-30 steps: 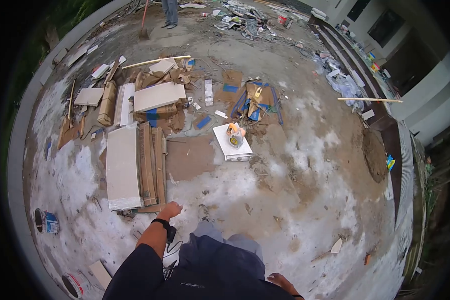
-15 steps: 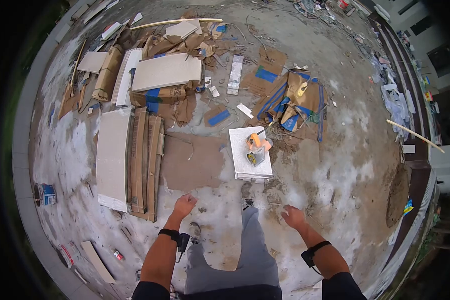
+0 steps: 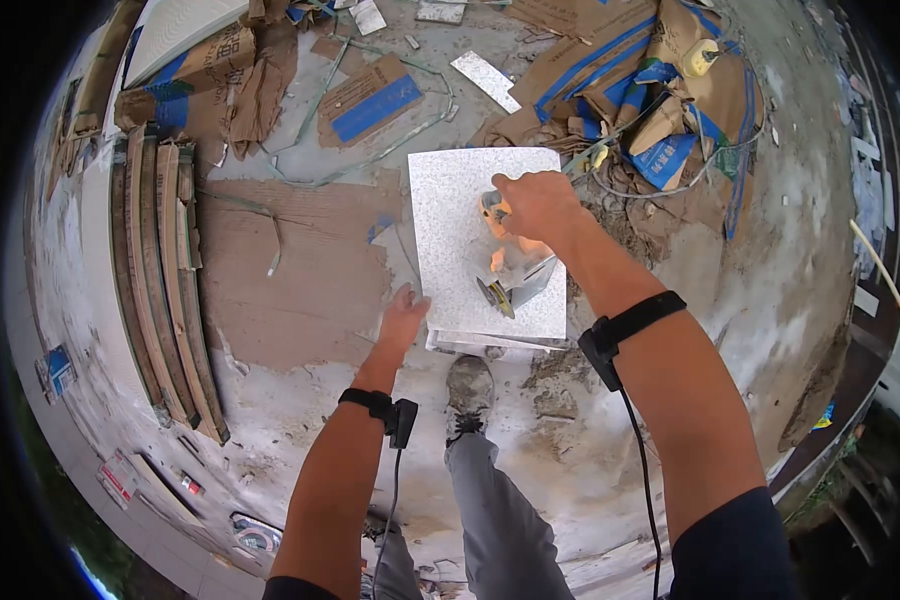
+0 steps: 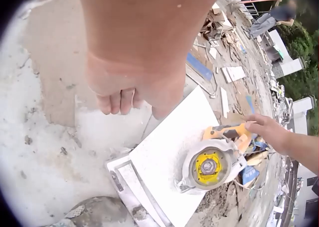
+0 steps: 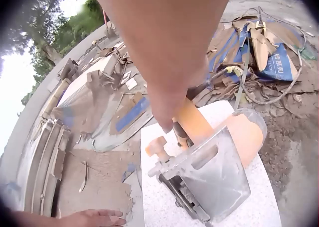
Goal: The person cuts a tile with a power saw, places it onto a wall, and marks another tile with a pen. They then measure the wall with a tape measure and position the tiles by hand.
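An orange handheld circular saw with a yellow-centred disc and a clear guard rests on a stack of white speckled tiles. My right hand grips its handle from above, the fingers partly hidden in the right wrist view. Close to the left edge of the stack, my left hand hangs low with nothing in it. Its fingers point down, loosely bent, in the left wrist view. A shoe stands just in front of the tiles.
Cardboard-wrapped boards stand to the left, beside a flat brown sheet. Torn cardboard with blue print and a cable lie beyond the saw. Another person is in the background.
The view has come down and closer to the tiles. My right hand has reached forward and taken hold of the saw's handle. My left hand has moved beside the tile stack.
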### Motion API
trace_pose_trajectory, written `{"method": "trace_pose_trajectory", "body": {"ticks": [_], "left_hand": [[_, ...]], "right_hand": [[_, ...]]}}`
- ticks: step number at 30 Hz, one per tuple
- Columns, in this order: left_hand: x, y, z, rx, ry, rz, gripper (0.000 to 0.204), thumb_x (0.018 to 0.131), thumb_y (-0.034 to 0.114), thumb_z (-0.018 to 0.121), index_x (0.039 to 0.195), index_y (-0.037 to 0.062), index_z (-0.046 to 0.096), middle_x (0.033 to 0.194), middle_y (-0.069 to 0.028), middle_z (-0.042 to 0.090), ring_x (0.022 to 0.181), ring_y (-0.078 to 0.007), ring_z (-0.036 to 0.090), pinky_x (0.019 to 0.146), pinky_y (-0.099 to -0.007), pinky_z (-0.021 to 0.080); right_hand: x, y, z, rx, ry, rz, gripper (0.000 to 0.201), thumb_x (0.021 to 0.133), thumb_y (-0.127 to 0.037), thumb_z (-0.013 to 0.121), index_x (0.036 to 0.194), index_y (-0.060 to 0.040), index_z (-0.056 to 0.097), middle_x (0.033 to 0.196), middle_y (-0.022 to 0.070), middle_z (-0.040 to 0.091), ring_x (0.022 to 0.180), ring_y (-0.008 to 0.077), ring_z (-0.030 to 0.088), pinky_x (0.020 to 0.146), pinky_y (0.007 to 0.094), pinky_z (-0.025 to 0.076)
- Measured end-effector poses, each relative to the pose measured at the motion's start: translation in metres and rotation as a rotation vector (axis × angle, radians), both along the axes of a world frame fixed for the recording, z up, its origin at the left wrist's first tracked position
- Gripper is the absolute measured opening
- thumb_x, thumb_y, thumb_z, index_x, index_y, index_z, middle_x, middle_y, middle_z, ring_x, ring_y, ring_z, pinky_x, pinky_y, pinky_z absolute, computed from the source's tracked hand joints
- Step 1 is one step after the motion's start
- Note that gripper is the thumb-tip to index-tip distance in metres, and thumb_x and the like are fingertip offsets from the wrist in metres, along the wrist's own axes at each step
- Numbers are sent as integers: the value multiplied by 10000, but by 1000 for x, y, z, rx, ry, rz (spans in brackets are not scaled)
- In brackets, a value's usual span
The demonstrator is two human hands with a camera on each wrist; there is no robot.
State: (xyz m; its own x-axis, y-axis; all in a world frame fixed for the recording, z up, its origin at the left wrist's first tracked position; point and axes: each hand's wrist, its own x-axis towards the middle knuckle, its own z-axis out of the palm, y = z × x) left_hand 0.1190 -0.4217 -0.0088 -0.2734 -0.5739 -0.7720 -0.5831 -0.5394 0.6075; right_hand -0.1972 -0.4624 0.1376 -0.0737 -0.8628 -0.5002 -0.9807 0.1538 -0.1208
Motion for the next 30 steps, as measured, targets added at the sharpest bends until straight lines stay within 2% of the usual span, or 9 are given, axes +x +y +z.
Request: {"method": "trace_pose_trajectory", "body": {"ticks": [3,6,9,11,17,22,24,27,30], "left_hand": [[-35,6,-7,71,101,155,529,886,187,672,1309,-67,485,1218,-162,627,1078,-221,609,947,-330,466],[-54,8,3,97,142,308,489,862,157,692,1251,-73,505,1147,-162,645,981,-206,624,853,-330,495],[-54,8,32,-117,-104,87,425,855,137,690,1192,-78,546,1032,-149,674,904,-181,636,798,-317,505],[-57,6,58,9,181,144,252,877,82,671,1084,-46,605,943,-67,683,822,-141,621,767,-289,487],[-72,-29,222,-240,30,-184,182,845,131,678,938,-23,656,747,-121,628,638,-211,586,602,-345,449],[22,-46,343,-492,-116,-355,160,799,77,703,921,-12,652,772,-157,588,663,-301,574,601,-387,461],[72,-43,397,-529,-195,-394,146,790,55,699,919,3,655,760,-160,575,683,-327,578,610,-405,462],[136,-25,489,-745,-266,-404,119,775,68,702,851,-3,645,741,-157,551,699,-344,559,623,-429,436],[211,3,605,-788,-427,-589,202,869,206,688,986,41,683,917,-192,663,892,-348,626,753,-442,510]], "right_hand": [[-17,28,42,223,-130,118,644,760,-260,687,1357,-125,486,804,137,683,701,334,680,594,436,536],[-20,110,83,101,-79,53,735,738,-231,700,1411,-101,434,780,140,672,680,323,669,599,423,534],[-29,165,95,201,-53,-82,733,740,-233,696,1404,-72,430,782,148,671,678,327,659,619,423,535],[-37,202,81,393,-54,-158,732,741,-233,690,1406,-80,425,815,156,682,724,336,668,657,440,536],[-28,289,2,621,37,-121,712,763,-235,664,1420,-140,406,928,162,715,891,341,696,786,466,529],[-14,306,-25,604,84,-116,556,810,-259,650,1339,-174,501,1113,168,688,1111,333,632,974,460,457],[3,290,6,478,105,-95,569,817,-330,671,1331,-142,514,1231,196,626,1203,332,570,990,468,448],[56,242,88,192,-316,-353,745,784,-452,718,1323,-1,473,1299,236,552,1211,366,539,998,448,453],[133,169,237,-9,-589,-348,840,824,-505,682,1386,51,397,1342,262,517,1226,399,521,1031,433,425]]}}
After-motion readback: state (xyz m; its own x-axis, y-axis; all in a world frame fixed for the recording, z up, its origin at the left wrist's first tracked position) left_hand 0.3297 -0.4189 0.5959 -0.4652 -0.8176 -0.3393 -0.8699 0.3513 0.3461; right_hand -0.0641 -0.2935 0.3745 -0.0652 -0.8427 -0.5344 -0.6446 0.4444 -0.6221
